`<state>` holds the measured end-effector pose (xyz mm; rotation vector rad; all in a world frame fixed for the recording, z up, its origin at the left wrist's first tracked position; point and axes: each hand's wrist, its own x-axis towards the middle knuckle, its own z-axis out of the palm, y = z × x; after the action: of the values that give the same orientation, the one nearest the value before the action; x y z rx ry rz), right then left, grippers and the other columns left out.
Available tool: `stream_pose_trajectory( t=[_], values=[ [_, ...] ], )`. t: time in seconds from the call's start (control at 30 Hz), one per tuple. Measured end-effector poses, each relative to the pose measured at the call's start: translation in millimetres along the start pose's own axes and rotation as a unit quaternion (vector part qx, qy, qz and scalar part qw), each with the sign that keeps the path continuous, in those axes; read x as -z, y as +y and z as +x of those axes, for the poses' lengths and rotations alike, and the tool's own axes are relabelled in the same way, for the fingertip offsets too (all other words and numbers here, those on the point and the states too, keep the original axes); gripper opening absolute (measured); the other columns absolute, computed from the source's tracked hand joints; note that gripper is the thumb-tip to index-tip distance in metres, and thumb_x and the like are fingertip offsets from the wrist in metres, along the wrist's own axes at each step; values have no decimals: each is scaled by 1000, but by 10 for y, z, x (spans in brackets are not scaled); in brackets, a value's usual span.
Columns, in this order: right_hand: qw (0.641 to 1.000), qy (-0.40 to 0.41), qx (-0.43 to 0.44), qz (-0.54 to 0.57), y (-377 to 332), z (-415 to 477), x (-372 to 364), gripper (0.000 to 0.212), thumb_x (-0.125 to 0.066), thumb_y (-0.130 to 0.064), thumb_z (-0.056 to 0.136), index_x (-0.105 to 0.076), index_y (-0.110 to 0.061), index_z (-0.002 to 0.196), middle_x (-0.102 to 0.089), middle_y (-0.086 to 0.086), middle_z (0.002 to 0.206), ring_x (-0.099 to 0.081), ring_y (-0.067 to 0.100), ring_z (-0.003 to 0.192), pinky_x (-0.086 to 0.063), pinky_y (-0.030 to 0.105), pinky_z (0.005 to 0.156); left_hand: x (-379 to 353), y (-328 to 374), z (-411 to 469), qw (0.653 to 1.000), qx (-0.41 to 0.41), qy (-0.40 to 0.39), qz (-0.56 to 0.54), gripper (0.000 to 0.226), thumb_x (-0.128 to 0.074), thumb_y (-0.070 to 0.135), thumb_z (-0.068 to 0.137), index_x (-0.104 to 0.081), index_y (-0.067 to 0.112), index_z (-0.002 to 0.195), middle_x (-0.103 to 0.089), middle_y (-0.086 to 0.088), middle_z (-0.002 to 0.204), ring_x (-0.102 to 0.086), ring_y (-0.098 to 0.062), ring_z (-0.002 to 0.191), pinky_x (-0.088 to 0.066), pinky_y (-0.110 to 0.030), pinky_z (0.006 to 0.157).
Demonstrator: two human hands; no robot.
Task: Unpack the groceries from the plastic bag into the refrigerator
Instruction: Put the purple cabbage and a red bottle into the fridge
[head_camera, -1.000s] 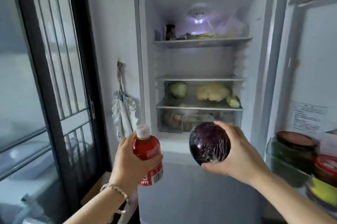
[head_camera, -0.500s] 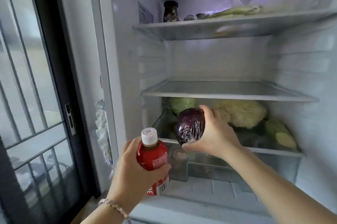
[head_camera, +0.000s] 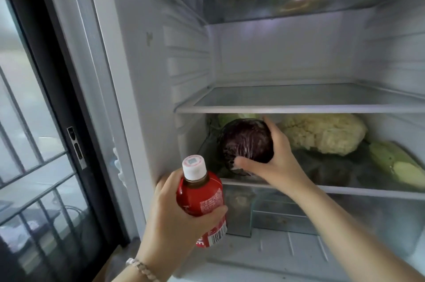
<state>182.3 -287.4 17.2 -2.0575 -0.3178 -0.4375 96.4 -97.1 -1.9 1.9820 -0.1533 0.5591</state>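
The refrigerator (head_camera: pixel 142 79) stands open in front of me. My right hand (head_camera: pixel 278 160) grips a plastic-wrapped purple cabbage (head_camera: pixel 247 143) and holds it inside the lower shelf's left side, just above the glass shelf (head_camera: pixel 345 191). A green cabbage (head_camera: pixel 232 117) sits right behind it. My left hand (head_camera: pixel 174 217) holds a red-labelled bottle (head_camera: pixel 201 199) with a white cap upright, in front of the fridge's left edge, outside the compartment. The plastic bag is not in view.
A cauliflower (head_camera: pixel 324 133) and a cut green vegetable (head_camera: pixel 395 162) lie on the same shelf to the right. The middle shelf (head_camera: pixel 299 107) above shows nothing on it. A clear drawer (head_camera: pixel 276 212) sits below. A barred glass door (head_camera: pixel 41 143) is at left.
I have come closer to the fridge. My right hand has carried the purple cabbage forward from outside into the lower shelf's left side. The bottle stays in my left hand.
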Motion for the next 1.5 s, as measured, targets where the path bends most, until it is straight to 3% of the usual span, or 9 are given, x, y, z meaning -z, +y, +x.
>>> stream_pose_trajectory(
  t=[0.17, 0.3, 0.47, 0.8, 0.97, 1.07, 1.17, 1.4, 1.5],
  values=[
    [994, -7, -52, 97, 37, 49, 18, 126, -86, -38, 56, 0, -30, 148, -27, 1, 149, -33, 21, 135, -31, 38, 110, -2, -3, 1, 1000, 4, -3, -4, 60, -89, 20, 49, -52, 39, 92, -55, 12, 99, -59, -9, 90, -52, -22, 76],
    [996, 22, -62, 67, 47, 219, -141, 110, -83, -44, 57, -18, -30, 144, -37, 6, 141, -39, 25, 130, -39, 46, 107, 22, 11, 27, 1000, 14, -7, -24, 59, -89, 22, 47, -55, 33, 94, -60, 5, 100, -61, -11, 91, -55, -33, 79],
    [995, 45, -49, 73, -99, 331, -505, 110, -84, -30, 65, -9, -27, 146, -15, 13, 147, -32, 31, 133, -31, 41, 109, 30, 2, 16, 1000, 5, -4, -29, 58, -90, 22, 46, -58, 32, 94, -62, 3, 97, -64, -11, 88, -57, -32, 77],
    [995, -74, -70, -25, -130, 360, -331, 132, -75, -56, 64, 22, -21, 145, 6, 11, 157, -8, 31, 144, -17, 43, 117, 35, -8, -9, 999, 8, -15, -45, 59, -90, 16, 47, -59, 31, 96, -64, -1, 98, -66, -15, 88, -57, -38, 79],
    [998, -7, 3, -58, -355, -148, 7, 86, -64, -58, 73, -26, -25, 143, -35, -2, 143, -32, 19, 134, -35, 36, 107, 96, 148, 9, 998, -16, -21, -64, 58, -90, 20, 46, -59, 37, 92, -64, -1, 101, -66, -12, 87, -57, -30, 74],
    [988, -128, 22, 88, -553, -478, 170, 64, -60, -62, 71, -37, -45, 128, -46, -19, 131, -52, -1, 114, -45, 26, 97, 113, 323, 77, 995, -76, -31, -63, 61, -83, 44, 37, -60, 42, 94, -65, 4, 101, -66, -9, 89, -58, -29, 77],
    [962, -209, 64, 163, -650, -572, 191, 63, -71, -58, 64, -43, -53, 120, -59, -21, 120, -60, 2, 110, -50, 29, 94, 52, 490, 154, 985, -171, -28, -25, 60, -86, 37, 43, -57, 48, 94, -62, 18, 99, -61, 1, 94, -52, -12, 78],
    [971, 61, 205, 110, -916, -407, 642, 58, -78, -45, 42, -60, -51, 97, -68, -25, 100, -66, -1, 92, -53, 13, 75, -58, 983, 619, 932, -344, -112, -3, 77, -82, 39, 54, -41, 50, 118, -47, 19, 122, -47, 4, 115, -40, -7, 94],
    [963, 151, 208, 84, -1058, -124, 846, 56, -78, -45, 44, -55, -46, 95, -65, -31, 96, -62, -11, 90, -47, 4, 71, -63, 1053, 996, 951, -273, -105, 103, 73, -70, 42, 76, -32, 36, 138, -34, 14, 142, -32, -1, 132, -28, -15, 109]
  ],
)
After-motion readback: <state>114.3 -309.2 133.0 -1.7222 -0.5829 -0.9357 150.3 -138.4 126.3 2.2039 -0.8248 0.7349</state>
